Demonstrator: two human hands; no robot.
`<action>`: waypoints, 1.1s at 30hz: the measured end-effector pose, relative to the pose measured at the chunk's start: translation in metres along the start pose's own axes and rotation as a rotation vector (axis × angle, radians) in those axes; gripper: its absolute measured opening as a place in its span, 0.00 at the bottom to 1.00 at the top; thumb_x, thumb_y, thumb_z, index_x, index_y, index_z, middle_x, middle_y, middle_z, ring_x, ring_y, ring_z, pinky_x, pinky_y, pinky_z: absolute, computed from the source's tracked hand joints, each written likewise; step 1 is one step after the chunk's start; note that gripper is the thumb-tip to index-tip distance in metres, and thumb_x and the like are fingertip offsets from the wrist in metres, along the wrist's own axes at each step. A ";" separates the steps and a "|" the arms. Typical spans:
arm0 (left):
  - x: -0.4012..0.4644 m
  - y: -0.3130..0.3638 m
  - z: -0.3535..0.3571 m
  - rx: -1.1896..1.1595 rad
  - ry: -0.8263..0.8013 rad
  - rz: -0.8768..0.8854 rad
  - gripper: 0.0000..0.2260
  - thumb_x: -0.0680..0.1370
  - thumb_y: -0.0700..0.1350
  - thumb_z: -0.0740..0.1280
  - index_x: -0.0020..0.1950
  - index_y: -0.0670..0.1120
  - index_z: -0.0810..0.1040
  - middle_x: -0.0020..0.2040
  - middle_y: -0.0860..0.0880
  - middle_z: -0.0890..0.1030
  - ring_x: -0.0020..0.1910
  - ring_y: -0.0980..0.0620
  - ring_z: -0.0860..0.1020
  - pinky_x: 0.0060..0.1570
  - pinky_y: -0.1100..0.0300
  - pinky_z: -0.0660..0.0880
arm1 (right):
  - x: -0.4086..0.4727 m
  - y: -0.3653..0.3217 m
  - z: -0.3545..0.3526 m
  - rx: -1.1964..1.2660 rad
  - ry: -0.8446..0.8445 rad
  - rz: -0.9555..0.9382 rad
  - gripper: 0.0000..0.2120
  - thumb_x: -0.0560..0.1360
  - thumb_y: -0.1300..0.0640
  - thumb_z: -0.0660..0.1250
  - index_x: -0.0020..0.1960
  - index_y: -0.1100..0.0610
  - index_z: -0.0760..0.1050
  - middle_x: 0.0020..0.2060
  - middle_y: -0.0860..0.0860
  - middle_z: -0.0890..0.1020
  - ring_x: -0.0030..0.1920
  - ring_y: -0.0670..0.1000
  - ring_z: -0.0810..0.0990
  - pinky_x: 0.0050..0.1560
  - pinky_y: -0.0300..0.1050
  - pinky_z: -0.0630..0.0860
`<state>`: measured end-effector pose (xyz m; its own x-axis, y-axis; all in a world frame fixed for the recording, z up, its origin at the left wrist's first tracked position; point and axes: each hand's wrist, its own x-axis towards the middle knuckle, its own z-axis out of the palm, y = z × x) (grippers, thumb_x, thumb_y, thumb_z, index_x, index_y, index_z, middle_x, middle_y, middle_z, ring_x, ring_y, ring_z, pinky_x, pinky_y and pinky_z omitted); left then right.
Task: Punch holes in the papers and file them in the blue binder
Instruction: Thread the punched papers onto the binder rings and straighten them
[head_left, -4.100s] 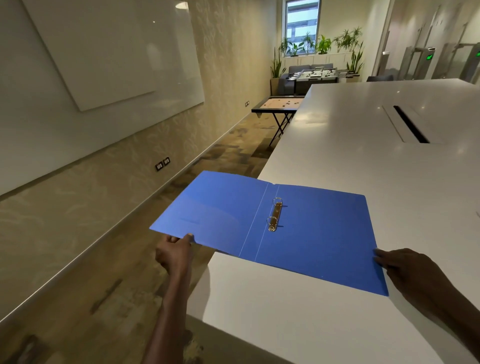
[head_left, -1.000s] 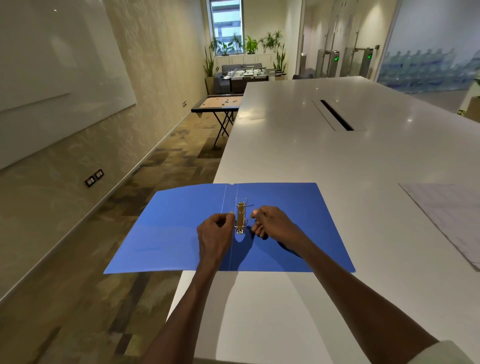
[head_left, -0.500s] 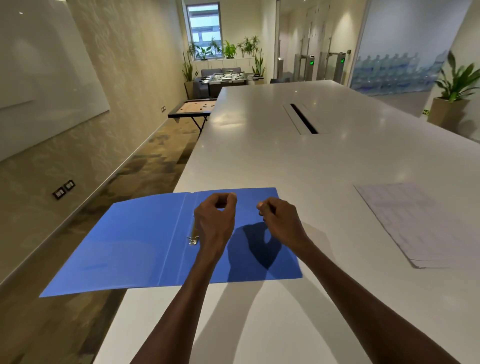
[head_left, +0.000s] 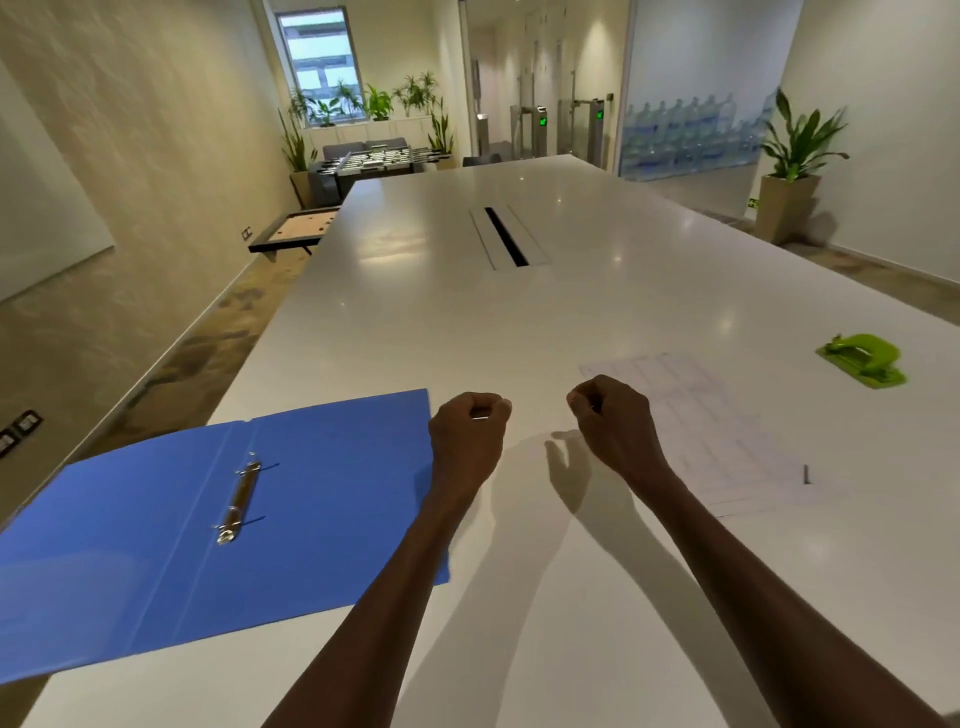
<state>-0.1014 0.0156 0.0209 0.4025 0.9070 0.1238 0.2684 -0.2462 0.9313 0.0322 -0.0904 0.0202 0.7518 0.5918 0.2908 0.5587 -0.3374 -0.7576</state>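
We find the binder (head_left: 322, 525) lying open and flat at the near left corner of the table (head_left: 519, 322), its left cover overhanging the table edge. The ring clip (head_left: 240, 499) runs along the spine; whether its rings are open we cannot tell. The papers (head_left: 727, 431) lie flat to the right of the binder, well apart from it, with a small dark item (head_left: 806, 474) on their near right corner. The green punch (head_left: 862, 359) sits beyond the papers, further right, near but not touching them. We see the left hand (head_left: 467, 431) raised above the table at the binder's right edge, fingers curled into a loose fist and gripping nothing. The right hand (head_left: 613, 421) is raised over the left edge of the papers, fingers likewise curled, holding nothing. A cable slot (head_left: 506, 236) is set in the table's middle.
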 end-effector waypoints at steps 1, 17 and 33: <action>-0.002 0.004 0.013 -0.012 -0.034 -0.017 0.08 0.73 0.50 0.70 0.48 0.48 0.84 0.42 0.53 0.85 0.44 0.55 0.82 0.51 0.54 0.79 | 0.005 0.011 -0.009 -0.027 0.008 0.016 0.07 0.75 0.55 0.64 0.47 0.58 0.78 0.41 0.50 0.81 0.42 0.48 0.77 0.40 0.37 0.67; -0.021 0.051 0.139 0.106 -0.280 -0.222 0.28 0.73 0.51 0.70 0.69 0.40 0.70 0.63 0.45 0.76 0.62 0.46 0.76 0.64 0.51 0.72 | 0.053 0.121 -0.101 -0.538 -0.033 0.376 0.34 0.66 0.38 0.72 0.57 0.65 0.69 0.58 0.65 0.71 0.60 0.64 0.67 0.55 0.54 0.70; 0.001 0.056 0.162 0.087 -0.251 -0.273 0.16 0.75 0.41 0.67 0.33 0.47 0.62 0.32 0.50 0.67 0.35 0.50 0.70 0.36 0.61 0.66 | 0.087 0.132 -0.100 -0.651 -0.234 0.445 0.28 0.61 0.35 0.74 0.43 0.57 0.70 0.49 0.59 0.78 0.53 0.60 0.73 0.44 0.47 0.66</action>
<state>0.0560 -0.0528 0.0172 0.5048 0.8340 -0.2227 0.4641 -0.0447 0.8846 0.2063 -0.1563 0.0039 0.8989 0.4150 -0.1405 0.3705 -0.8912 -0.2616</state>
